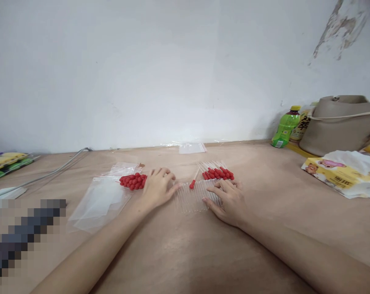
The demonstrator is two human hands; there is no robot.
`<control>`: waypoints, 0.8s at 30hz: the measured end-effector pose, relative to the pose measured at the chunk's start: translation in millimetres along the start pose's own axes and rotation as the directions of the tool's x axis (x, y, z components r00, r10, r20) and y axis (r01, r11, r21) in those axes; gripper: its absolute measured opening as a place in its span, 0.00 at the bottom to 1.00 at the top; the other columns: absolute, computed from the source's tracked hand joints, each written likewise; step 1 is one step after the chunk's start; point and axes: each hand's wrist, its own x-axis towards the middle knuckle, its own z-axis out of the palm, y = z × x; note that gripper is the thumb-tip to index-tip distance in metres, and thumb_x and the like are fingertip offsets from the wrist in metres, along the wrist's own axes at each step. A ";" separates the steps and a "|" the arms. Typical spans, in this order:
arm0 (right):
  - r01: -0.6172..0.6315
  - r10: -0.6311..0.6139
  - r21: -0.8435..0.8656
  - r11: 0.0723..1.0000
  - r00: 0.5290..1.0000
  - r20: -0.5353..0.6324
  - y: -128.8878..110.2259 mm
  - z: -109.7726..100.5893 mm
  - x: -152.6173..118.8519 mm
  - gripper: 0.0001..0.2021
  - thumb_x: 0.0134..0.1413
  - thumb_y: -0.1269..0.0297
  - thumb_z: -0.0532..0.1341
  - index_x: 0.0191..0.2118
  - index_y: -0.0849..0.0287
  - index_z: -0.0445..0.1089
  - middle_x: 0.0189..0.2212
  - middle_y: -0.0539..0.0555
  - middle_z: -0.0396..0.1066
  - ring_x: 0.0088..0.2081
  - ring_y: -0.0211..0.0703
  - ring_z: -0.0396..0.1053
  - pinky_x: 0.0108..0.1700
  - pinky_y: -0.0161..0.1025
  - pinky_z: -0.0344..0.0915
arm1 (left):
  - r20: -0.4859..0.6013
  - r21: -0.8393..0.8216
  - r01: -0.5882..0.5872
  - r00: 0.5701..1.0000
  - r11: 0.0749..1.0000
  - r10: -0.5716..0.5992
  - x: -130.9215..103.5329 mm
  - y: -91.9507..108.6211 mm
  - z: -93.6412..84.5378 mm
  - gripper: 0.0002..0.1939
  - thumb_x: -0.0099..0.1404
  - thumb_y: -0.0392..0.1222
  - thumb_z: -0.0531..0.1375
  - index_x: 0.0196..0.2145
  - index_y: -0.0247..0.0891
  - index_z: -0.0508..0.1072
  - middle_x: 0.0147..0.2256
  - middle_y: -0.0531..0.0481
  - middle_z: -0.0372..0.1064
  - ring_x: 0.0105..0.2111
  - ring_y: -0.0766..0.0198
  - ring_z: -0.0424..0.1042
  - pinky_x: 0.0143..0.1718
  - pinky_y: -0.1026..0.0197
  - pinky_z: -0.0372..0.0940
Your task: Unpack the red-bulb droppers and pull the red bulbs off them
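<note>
A row of thin clear tubes (191, 200) lies side by side on the brown table covering. My left hand (159, 188) rests at the row's left end, thumb stretched toward it and fingers apart, partly covering a pile of red bulbs (132, 181). My right hand (229, 202) lies over the row's right end with fingers spread, touching the tubes. Behind it sits a bundle of droppers (218, 172) with red bulbs and thin pale stems. One single dropper (192, 184) lies slanted, its red bulb at the row's back edge. Neither hand visibly holds anything.
Clear plastic bags (96, 200) lie left of the red pile, and a small bag (192, 148) by the wall. A grey cable (62, 166) runs at left. At right stand a green bottle (286, 127), a beige bag (341, 126) and a yellow tissue pack (338, 175).
</note>
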 end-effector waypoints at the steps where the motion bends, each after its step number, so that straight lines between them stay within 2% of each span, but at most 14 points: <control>1: -0.007 0.007 0.001 1.000 1.000 -0.001 0.1 -0.2 -0.1 0.13 0.52 0.54 0.56 0.34 0.56 0.71 0.30 0.52 0.66 0.32 0.39 0.62 0.40 0.40 0.47 | 0.009 -0.030 -0.001 1.000 1.000 0.001 5.3 9.9 3.1 0.17 0.60 0.56 0.52 0.32 0.39 0.70 0.36 0.47 0.66 0.38 0.56 0.62 0.40 0.52 0.53; 4: -0.027 0.027 -0.003 1.000 1.000 0.004 0.3 -0.6 -0.5 0.12 0.52 0.54 0.56 0.35 0.56 0.70 0.30 0.52 0.66 0.33 0.40 0.63 0.41 0.41 0.46 | 0.029 -0.098 0.019 0.999 0.995 -0.017 21.8 31.5 13.3 0.21 0.56 0.61 0.52 0.27 0.39 0.70 0.33 0.47 0.65 0.38 0.55 0.62 0.41 0.51 0.53; 8: -0.024 0.024 -0.003 1.000 1.000 0.005 0.1 -0.3 -0.7 0.12 0.52 0.54 0.55 0.36 0.55 0.70 0.30 0.52 0.66 0.33 0.39 0.62 0.41 0.41 0.46 | 0.078 -0.141 0.035 0.997 0.989 -0.024 36.7 40.2 26.3 0.23 0.52 0.63 0.55 0.23 0.38 0.70 0.32 0.46 0.63 0.38 0.54 0.61 0.40 0.49 0.54; 12: -0.019 0.019 -0.004 1.000 1.000 -0.001 -0.7 -0.6 -0.4 0.13 0.52 0.54 0.55 0.35 0.57 0.70 0.30 0.52 0.66 0.33 0.39 0.62 0.41 0.41 0.46 | 0.091 -0.129 0.062 0.995 0.990 -0.051 41.9 40.6 32.2 0.12 0.53 0.49 0.59 0.21 0.38 0.70 0.32 0.45 0.63 0.39 0.53 0.61 0.40 0.50 0.55; 15: -0.028 0.028 -0.005 1.000 1.000 -0.008 -0.5 -0.6 -0.6 0.13 0.52 0.54 0.56 0.35 0.57 0.70 0.30 0.52 0.67 0.33 0.39 0.63 0.41 0.41 0.47 | 0.059 -0.131 0.110 0.993 0.985 -0.103 39.6 40.6 26.2 0.09 0.55 0.43 0.57 0.21 0.37 0.70 0.32 0.45 0.63 0.38 0.54 0.62 0.40 0.50 0.57; 17: -0.045 0.044 -0.012 0.999 0.998 -0.039 0.0 -0.5 -0.7 0.14 0.51 0.54 0.56 0.39 0.57 0.69 0.33 0.54 0.67 0.36 0.42 0.64 0.41 0.42 0.49 | 0.013 -0.155 0.105 0.994 0.982 -0.105 31.5 39.1 17.2 0.09 0.56 0.43 0.56 0.23 0.37 0.69 0.32 0.45 0.63 0.38 0.55 0.62 0.40 0.51 0.58; 20: -0.033 0.029 -0.029 0.999 0.993 -0.119 -0.1 -2.2 -0.2 0.20 0.51 0.55 0.56 0.49 0.59 0.63 0.43 0.59 0.65 0.44 0.48 0.63 0.45 0.44 0.52 | -0.064 -0.208 -0.022 0.998 0.978 0.009 6.1 33.9 2.9 0.07 0.59 0.42 0.55 0.27 0.37 0.67 0.33 0.46 0.63 0.37 0.57 0.62 0.38 0.54 0.59; 22: 0.043 -0.047 -0.035 0.998 0.988 -0.144 -2.0 -4.9 0.5 0.25 0.51 0.55 0.56 0.53 0.60 0.59 0.49 0.61 0.63 0.49 0.50 0.60 0.49 0.46 0.52 | -0.092 -0.230 -0.124 0.990 0.965 0.105 -16.4 29.9 -2.7 0.06 0.61 0.41 0.53 0.29 0.37 0.66 0.33 0.46 0.64 0.36 0.59 0.62 0.37 0.56 0.60; 24: 0.165 -0.167 -0.030 0.986 0.980 -0.108 -5.7 -8.1 1.1 0.24 0.51 0.55 0.56 0.54 0.57 0.59 0.50 0.59 0.63 0.51 0.50 0.59 0.54 0.50 0.49 | -0.117 -0.252 -0.196 0.978 0.948 0.172 -37.3 26.9 -4.1 0.05 0.62 0.40 0.53 0.30 0.38 0.66 0.32 0.47 0.65 0.33 0.61 0.62 0.35 0.57 0.59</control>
